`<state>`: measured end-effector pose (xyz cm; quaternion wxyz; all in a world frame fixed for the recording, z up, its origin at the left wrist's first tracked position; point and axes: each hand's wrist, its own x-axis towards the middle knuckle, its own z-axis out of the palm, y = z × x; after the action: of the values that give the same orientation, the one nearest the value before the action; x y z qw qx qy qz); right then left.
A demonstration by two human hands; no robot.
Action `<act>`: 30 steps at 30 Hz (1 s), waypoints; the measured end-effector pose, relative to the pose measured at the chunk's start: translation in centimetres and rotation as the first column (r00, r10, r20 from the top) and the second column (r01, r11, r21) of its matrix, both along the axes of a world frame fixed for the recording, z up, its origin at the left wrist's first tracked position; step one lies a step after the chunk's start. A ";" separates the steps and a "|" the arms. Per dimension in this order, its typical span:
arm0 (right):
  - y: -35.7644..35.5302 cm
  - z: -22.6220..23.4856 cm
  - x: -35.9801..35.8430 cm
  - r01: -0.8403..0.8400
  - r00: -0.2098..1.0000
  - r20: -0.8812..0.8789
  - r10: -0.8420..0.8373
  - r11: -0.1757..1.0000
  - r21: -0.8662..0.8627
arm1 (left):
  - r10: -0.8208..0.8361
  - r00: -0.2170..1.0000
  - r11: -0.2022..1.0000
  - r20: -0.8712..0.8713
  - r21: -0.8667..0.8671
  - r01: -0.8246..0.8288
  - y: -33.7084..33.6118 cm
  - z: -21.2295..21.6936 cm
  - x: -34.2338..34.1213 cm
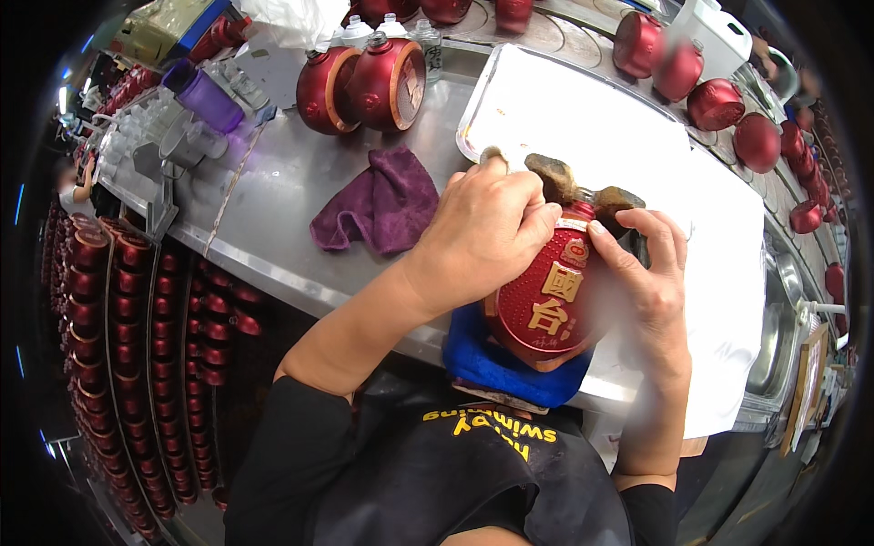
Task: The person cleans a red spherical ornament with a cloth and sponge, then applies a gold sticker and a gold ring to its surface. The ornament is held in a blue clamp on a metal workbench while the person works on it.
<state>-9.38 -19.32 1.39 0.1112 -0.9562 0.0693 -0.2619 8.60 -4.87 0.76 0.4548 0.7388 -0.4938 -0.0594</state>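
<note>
A round red bottle (546, 300) with gold characters on its face rests tilted on a blue pad (492, 364) at the near edge of a steel table (273, 191). My left hand (487, 232) grips the bottle's neck and top from the left. Its fingertips wear dark stained covers. My right hand (646, 282) cups the bottle's right side, thumb against the shoulder. Both hands close on the same bottle. The bottle's cap is hidden by my fingers.
A purple cloth (382, 205) lies crumpled left of my hands. A white tray (564, 118) sits behind them. Two red bottles (364, 86) lie on their sides at the back; several more line the right rim. Racks of red bottles (137, 309) fill the left.
</note>
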 end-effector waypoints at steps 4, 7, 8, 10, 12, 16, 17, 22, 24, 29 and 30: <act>-0.2 0.1 -0.3 0.005 1.000 -0.015 -0.005 1.000 0.009 | -0.021 0.999 1.000 -0.029 0.004 0.022 -0.1 0.5 -0.1; -0.4 0.0 -0.3 -0.002 1.000 -0.010 0.002 1.000 0.016 | -0.049 0.997 0.999 -0.065 0.007 0.050 -0.2 1.0 0.1; -0.4 -0.1 -0.3 -0.006 1.000 -0.004 0.006 1.000 0.018 | -0.058 0.996 0.998 -0.066 0.015 0.059 -0.2 1.1 0.2; -0.5 -0.1 -0.2 -0.007 1.000 0.011 0.007 1.000 0.014 | -0.056 0.997 0.997 -0.047 0.046 0.058 -0.2 1.3 0.3; -0.5 -0.1 -0.1 -0.003 0.999 0.036 0.003 1.000 0.005 | -0.035 0.999 0.995 -0.006 0.091 0.036 -0.1 1.4 0.4; -0.2 0.1 0.1 -0.016 1.000 0.008 0.016 0.999 0.035 | -0.026 1.000 0.990 0.012 0.138 0.024 0.0 1.2 0.3; -0.2 0.1 0.2 -0.021 1.000 0.006 0.021 1.000 0.023 | -0.030 0.999 0.988 0.011 0.149 0.028 0.0 1.1 0.3; -0.4 0.1 0.1 -0.016 1.000 -0.002 0.016 1.000 0.006 | -0.005 0.997 1.000 0.082 0.009 0.005 -0.5 0.7 0.2; -0.5 0.1 0.1 -0.014 1.000 0.007 0.014 1.000 0.012 | -0.004 0.996 1.000 0.089 -0.009 0.005 -0.5 0.6 0.2; -0.6 -0.1 0.1 -0.010 1.000 0.018 0.010 1.000 0.009 | -0.011 0.997 1.000 0.075 -0.026 0.013 -0.5 0.5 0.3; -0.5 -0.1 0.1 -0.006 1.000 0.014 0.006 1.000 0.008 | -0.009 0.995 0.999 0.098 -0.046 0.013 -0.5 0.5 0.4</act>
<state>-9.26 -19.87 1.30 0.1162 -0.9541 0.0668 -0.2679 8.97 -5.40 1.24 0.4470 0.7272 -0.5208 -0.0144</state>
